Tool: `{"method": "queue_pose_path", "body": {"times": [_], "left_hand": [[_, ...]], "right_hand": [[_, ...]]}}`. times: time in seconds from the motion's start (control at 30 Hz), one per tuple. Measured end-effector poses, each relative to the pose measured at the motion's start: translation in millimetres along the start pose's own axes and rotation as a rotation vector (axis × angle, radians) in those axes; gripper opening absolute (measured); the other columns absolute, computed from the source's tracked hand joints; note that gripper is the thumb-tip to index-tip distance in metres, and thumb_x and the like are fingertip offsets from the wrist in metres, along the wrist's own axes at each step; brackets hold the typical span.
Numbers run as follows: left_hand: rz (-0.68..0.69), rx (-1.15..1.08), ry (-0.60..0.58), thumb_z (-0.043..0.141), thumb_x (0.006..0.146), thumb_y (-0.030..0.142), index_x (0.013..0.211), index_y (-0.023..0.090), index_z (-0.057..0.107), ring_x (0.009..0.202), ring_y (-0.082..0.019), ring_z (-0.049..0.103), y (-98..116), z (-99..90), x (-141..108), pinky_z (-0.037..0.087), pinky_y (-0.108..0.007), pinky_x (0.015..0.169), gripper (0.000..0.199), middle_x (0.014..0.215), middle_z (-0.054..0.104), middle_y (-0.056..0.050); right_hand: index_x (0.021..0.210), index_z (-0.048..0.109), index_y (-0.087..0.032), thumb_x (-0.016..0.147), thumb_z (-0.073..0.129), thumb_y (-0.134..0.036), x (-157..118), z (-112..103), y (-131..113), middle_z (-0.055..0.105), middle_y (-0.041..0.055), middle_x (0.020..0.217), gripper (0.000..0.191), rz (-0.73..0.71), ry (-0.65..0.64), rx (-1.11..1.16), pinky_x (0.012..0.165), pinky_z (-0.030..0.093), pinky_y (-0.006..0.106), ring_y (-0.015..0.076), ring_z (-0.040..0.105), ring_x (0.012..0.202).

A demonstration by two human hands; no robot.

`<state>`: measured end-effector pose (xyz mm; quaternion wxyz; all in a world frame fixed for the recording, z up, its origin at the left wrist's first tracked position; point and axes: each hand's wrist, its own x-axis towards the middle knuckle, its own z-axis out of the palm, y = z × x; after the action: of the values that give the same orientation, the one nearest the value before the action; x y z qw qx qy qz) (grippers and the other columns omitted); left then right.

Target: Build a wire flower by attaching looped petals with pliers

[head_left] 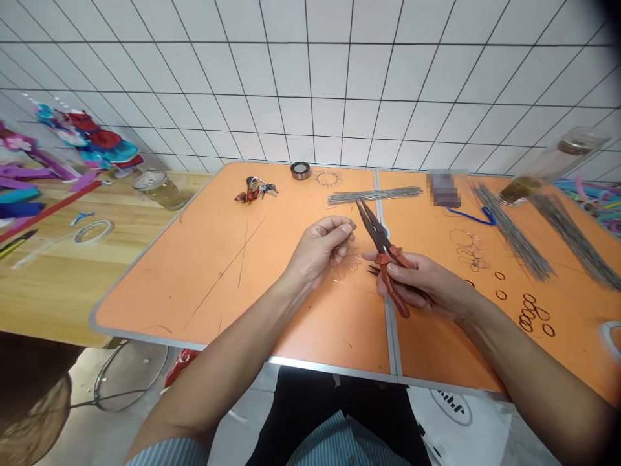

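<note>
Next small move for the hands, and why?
I'd probably tilt the pliers toward the left hand. Its thumb and forefinger are pinched together, while the right hand holds the pliers with jaws slightly parted, tips pointing at the wire bundle instead. Whether the pinch holds wire, I can't tell.

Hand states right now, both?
Left hand: closed in a pinch; can't tell if anything's in it.
Right hand: closed around red-handled pliers, jaws parted.
</note>
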<state>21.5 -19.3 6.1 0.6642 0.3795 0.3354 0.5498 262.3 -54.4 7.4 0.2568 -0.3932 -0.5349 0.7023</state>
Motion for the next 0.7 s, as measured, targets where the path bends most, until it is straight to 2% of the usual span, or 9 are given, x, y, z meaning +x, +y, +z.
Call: {"method": "queue_pose_path", "body": {"times": [0.07,0.1,0.2,0.33,0.43,0.57,0.7], "left_hand": [[0.019,0.018,-0.003,0.093,0.078,0.034,0.089,0.015,0.076,0.044,-0.004,0.045,1,0.1,0,0.030,-0.019,0.043,0.028,0.067,0.067,0.004],[0.028,0.028,-0.003,0.092,0.079,0.034,0.090,0.016,0.076,0.044,-0.004,0.043,2,0.5,-1,0.029,-0.020,0.043,0.027,0.065,0.065,0.004],[0.046,0.061,0.002,0.090,0.082,0.037,0.092,0.016,0.076,0.044,-0.004,0.041,4,1.7,-3,0.026,-0.021,0.045,0.027,0.064,0.066,0.003],[0.061,0.088,0.018,0.088,0.085,0.037,0.093,0.016,0.076,0.045,-0.004,0.039,5,1.9,-4,0.022,-0.022,0.045,0.026,0.066,0.070,0.001],[0.079,0.098,0.030,0.086,0.086,0.035,0.092,0.016,0.074,0.045,-0.005,0.039,5,1.4,-5,0.023,-0.022,0.045,0.023,0.065,0.071,0.000],[0.103,0.133,0.046,0.086,0.085,0.033,0.090,0.016,0.073,0.046,-0.005,0.043,4,2.1,-6,0.028,-0.021,0.045,0.022,0.066,0.073,0.000],[0.117,0.167,0.070,0.086,0.083,0.033,0.089,0.017,0.072,0.048,-0.007,0.050,3,3.4,-6,0.036,-0.021,0.046,0.022,0.070,0.076,-0.001]], "right_hand": [[0.098,0.075,-0.019,0.105,0.070,-0.068,0,3,-2,0.059,-0.0024,0.059,0.049,-0.039,0.069,-0.198,0.051,0.038,0.030,0.0110,0.045,0.048],[0.094,0.074,-0.019,0.105,0.068,-0.071,0,4,-3,0.058,-0.0016,0.061,0.053,-0.053,0.113,-0.281,0.053,0.040,0.031,0.0130,0.050,0.051],[0.103,0.072,-0.019,0.102,0.067,-0.073,1,6,-5,0.072,0.0045,0.084,0.054,-0.084,0.232,-0.398,0.054,0.043,0.032,0.0147,0.057,0.057],[0.108,0.074,-0.019,0.106,0.062,-0.063,5,1,2,0.074,0.0044,0.087,0.045,-0.133,0.367,-0.573,0.062,0.047,0.033,0.0162,0.058,0.063],[0.115,0.076,-0.022,0.109,0.059,-0.054,8,-5,11,0.080,0.0042,0.095,0.036,-0.147,0.439,-0.674,0.069,0.050,0.034,0.0192,0.067,0.073],[0.118,0.076,-0.028,0.110,0.058,-0.045,10,-7,19,0.084,0.0028,0.110,0.026,-0.180,0.492,-0.776,0.083,0.054,0.036,0.0234,0.076,0.095],[0.115,0.074,-0.028,0.110,0.056,-0.040,8,0,14,0.085,0.0020,0.109,0.022,-0.201,0.499,-0.850,0.084,0.054,0.036,0.0244,0.077,0.098]]}}
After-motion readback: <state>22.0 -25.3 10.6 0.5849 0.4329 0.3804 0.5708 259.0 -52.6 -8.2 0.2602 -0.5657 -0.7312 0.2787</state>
